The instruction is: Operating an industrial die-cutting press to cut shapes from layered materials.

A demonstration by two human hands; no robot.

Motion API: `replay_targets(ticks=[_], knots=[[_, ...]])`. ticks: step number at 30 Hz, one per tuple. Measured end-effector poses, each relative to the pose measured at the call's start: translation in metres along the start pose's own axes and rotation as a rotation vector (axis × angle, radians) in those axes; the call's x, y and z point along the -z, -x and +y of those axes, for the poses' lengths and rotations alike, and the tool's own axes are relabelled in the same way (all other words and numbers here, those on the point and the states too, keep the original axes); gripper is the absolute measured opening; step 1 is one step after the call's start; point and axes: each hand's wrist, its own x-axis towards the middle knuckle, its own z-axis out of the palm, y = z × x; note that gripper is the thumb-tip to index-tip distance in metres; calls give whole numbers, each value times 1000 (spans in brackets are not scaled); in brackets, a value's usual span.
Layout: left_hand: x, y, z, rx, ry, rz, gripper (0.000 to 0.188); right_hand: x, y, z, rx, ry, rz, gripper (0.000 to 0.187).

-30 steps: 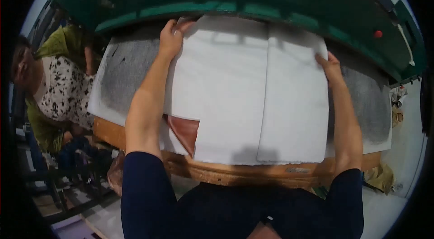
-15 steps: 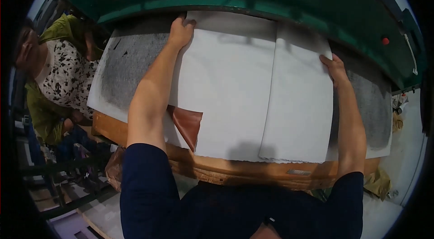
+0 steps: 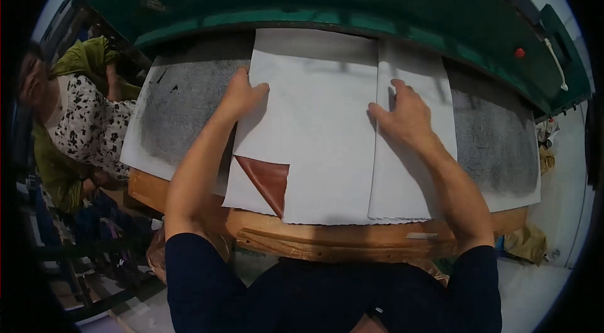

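Note:
A white sheet (image 3: pixel 308 125) lies in front of me, one near-left corner folded over to show a smooth reddish-brown, leather-like face (image 3: pixel 270 182). Along its right side a white strip (image 3: pixel 409 188) forms a raised layer with a straight edge; whether it is a fold or a separate piece I cannot tell. My left hand (image 3: pixel 243 95) is at the sheet's left edge, thumb stretched out over the white surface, fingers apart from it. Over the strip, my right hand (image 3: pixel 408 116) is spread, its thumb by the strip's left edge; whether it touches is unclear.
Under the sheet is a worn grey-black board (image 3: pixel 189 94) on a wooden base (image 3: pixel 302 242). A green machine beam (image 3: pixel 377 2) with red buttons spans the far side. At left sits a person (image 3: pixel 88 112) in a green top. Brown crumpled wrapping (image 3: pixel 527 245) lies at right.
My left hand has come nearer from the sheet's far-left corner. My right hand has left the right edge and moved left over the strip. The sheet has shifted slightly left.

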Motion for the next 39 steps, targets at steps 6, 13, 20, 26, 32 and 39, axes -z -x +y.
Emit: replay_targets(ticks=[6, 13, 20, 26, 32, 39], knots=[[-6, 14, -7, 87, 78, -21, 49, -2, -21, -13, -142, 158, -176, 47], [-9, 8, -7, 95, -63, 56, 43, 5, -53, 8, -479, -218, -132, 22], [-10, 4, -30, 124, -92, 78, 36, 52, -59, 145, -628, -710, -36, 16], [5, -13, -7, 176, -90, 96, 33, 95, -83, 265, -788, -819, -33, 15], [9, -43, 7, 352, -21, 117, 38, 104, -125, 313, -805, -783, -126, 17], [15, -73, 23, 470, 65, 38, 42, 99, -131, 315, -762, -787, -296, 18]])
